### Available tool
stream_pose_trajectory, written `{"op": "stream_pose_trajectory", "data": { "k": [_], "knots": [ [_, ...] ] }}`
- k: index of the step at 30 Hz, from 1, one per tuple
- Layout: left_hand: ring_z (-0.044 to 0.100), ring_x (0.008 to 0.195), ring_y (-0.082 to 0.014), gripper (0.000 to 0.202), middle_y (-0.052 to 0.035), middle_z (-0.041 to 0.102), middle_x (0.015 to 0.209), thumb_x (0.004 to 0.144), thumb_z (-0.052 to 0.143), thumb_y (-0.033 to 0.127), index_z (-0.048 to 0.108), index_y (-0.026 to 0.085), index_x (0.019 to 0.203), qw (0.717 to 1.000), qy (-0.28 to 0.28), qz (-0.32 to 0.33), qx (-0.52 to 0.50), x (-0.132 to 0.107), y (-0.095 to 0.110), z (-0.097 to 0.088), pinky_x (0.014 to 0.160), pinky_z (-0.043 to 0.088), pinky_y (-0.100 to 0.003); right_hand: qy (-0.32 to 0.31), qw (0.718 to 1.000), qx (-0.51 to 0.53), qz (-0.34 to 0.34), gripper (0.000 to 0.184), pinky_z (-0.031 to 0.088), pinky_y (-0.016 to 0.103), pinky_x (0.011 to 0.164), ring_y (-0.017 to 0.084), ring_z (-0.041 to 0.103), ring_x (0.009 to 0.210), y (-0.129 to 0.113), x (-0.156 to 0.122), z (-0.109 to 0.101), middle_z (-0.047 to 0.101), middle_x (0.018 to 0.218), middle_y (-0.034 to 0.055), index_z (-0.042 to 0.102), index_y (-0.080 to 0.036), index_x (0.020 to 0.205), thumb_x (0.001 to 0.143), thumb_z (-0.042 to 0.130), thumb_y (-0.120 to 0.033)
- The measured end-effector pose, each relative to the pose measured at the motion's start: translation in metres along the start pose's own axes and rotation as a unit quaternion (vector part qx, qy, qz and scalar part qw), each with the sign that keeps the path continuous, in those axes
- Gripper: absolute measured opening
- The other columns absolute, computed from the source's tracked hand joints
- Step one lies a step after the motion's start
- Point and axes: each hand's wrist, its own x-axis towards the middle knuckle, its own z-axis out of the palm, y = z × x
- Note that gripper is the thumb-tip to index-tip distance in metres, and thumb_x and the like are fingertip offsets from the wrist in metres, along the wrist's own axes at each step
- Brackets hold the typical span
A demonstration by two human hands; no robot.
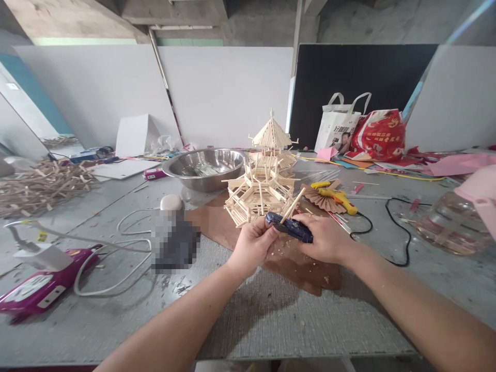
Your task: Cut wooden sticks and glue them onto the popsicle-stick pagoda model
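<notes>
My left hand is closed, its thumb and fingers pinched at the lower end of a thin wooden stick that slants up to the right. My right hand grips a dark blue hand tool, its exact kind unclear. The tool's left end meets the stick and my left fingertips. Just behind my hands stands a pagoda model built of pale sticks, with a pointed roof. Beneath lies a brown sheet dotted with small wood bits.
A steel basin sits behind on the left. Yellow glue gun and folded paper fan lie to the right, near a glass jar. A purple power strip with white cables occupies the left. Bags stand at the back.
</notes>
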Motion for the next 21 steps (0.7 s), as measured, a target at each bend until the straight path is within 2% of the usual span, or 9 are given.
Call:
{"op": "stream_pose_trajectory", "data": {
  "k": [11, 16, 21],
  "knots": [
    [0.028, 0.032, -0.0005, 0.032, 0.0078, 0.038, 0.039, 0.069, 0.055, 0.04, 0.044, 0.014, 0.056, 0.999, 0.008, 0.0, 0.041, 0.0001, -0.0011, -0.0007, 0.034, 0.02, -0.015, -0.02, 1.0, 0.003, 0.014, 0.025, 0.036, 0.024, 0.063, 0.017, 0.057, 0.076, -0.0086, 0.0007, -0.0032, 0.063, 0.084, 0.0021, 0.054, -0.021, 0.091, 0.067, 0.048, -0.024],
    [0.031, 0.036, -0.0025, 0.027, 0.0075, 0.037, 0.042, 0.073, 0.05, 0.037, 0.046, 0.014, 0.059, 0.988, 0.035, 0.035, 0.146, 0.0005, -0.0034, -0.0016, 0.038, 0.023, -0.016, -0.019, 1.0, -0.014, 0.021, 0.021, 0.034, 0.024, 0.061, 0.018, 0.057, 0.073, -0.0094, 0.0022, -0.0018, 0.063, 0.08, 0.0033, 0.055, -0.019, 0.086, 0.067, 0.046, -0.022],
    [0.039, 0.049, -0.0063, 0.024, 0.0037, 0.045, 0.052, 0.076, 0.045, 0.034, 0.054, 0.015, 0.066, 0.955, 0.069, 0.09, 0.274, -0.0005, -0.0056, -0.0018, 0.047, 0.031, -0.017, -0.006, 0.999, -0.006, 0.039, 0.015, 0.033, 0.023, 0.059, 0.017, 0.057, 0.071, -0.0082, 0.0037, 0.0032, 0.063, 0.076, 0.0024, 0.054, -0.019, 0.081, 0.069, 0.045, -0.022]
  ]
}}
